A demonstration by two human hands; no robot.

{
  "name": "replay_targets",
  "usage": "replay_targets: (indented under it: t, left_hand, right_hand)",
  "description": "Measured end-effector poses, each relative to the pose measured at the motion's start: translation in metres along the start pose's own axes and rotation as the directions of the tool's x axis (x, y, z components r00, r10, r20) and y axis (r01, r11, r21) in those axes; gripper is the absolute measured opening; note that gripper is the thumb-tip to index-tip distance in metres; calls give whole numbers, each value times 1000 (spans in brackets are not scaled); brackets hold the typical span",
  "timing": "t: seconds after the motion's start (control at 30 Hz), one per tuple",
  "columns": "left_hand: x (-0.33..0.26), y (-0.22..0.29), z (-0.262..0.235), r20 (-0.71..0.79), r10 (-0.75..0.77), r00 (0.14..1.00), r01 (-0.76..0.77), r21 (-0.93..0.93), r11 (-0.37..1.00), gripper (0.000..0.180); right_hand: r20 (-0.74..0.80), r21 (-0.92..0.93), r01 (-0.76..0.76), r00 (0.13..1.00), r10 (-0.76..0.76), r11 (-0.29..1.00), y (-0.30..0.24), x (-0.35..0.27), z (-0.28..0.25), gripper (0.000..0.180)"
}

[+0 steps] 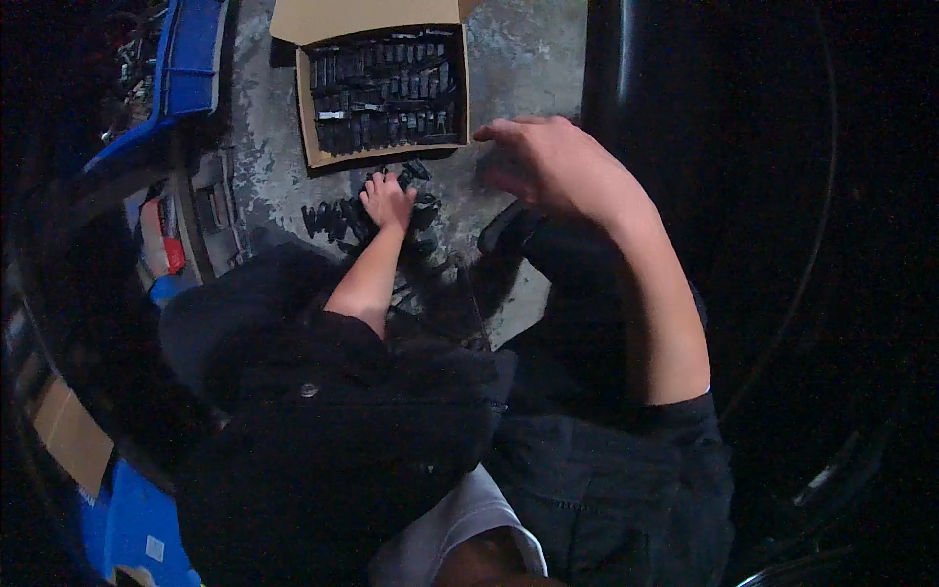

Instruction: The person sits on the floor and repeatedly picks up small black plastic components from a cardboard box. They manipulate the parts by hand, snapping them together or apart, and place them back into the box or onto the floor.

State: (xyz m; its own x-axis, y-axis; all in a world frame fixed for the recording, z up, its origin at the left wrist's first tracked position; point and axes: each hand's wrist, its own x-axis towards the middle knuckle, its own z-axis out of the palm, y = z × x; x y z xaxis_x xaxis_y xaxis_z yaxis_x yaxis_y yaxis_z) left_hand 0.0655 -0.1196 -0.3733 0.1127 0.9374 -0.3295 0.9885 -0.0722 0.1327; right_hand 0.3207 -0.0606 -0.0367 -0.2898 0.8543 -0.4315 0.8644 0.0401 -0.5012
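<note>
Worn concrete floor (pixel 528 64) carries an open carton (pixel 362 18). Loose black pieces (pixel 335 221) lie just on the person's side of it, under the nearer left hand (pixel 388 201), fingers spread; the right hand (pixel 553 164), loosely bent, hovers right of the carton. Neither grip can be told.

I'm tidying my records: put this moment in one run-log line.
left hand: at loose black pieces | right hand: raised, near box | cardboard box: open, black pieces inside

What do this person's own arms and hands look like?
The left hand and right hand wear no gloves. The forearms are bare too, with no bands or markings that I can make out. Dark sleeves end around the elbows.
</note>
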Motion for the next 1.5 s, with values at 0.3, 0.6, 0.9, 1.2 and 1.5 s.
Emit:
replay_targets:
  t: [0.3, 0.6, 0.9, 1.2, 1.5]
  left_hand:
    - [-8, 8, -118, 205, 66, 976, 37, -460, 887, 42]
    - [-23, 39, -318, 206, 473, 857, 47, -944, 326, 47]
    - [11, 12, -377, 69, 557, 828, -166, -918, 360, 42]
    - [12, 3, -386, -195, 472, 860, -239, -970, 33, 46]
    - [-3, 1, -392, -69, 375, 925, -130, -982, 140, 38]
  right_hand:
    - [3, 16, -1, 1000, 1, 1000, -5, 9, -8, 40]
    - [-120, 166, 213, 974, -194, 963, -14, 9, -21, 49]
    - [-313, 448, 327, 929, -196, 832, -56, 13, -43, 42]
    - [-323, 712, 300, 943, -83, 635, -83, 36, -42, 35]
    - [-340, 781, 312, 939, -51, 541, -79, 33, -34, 36]
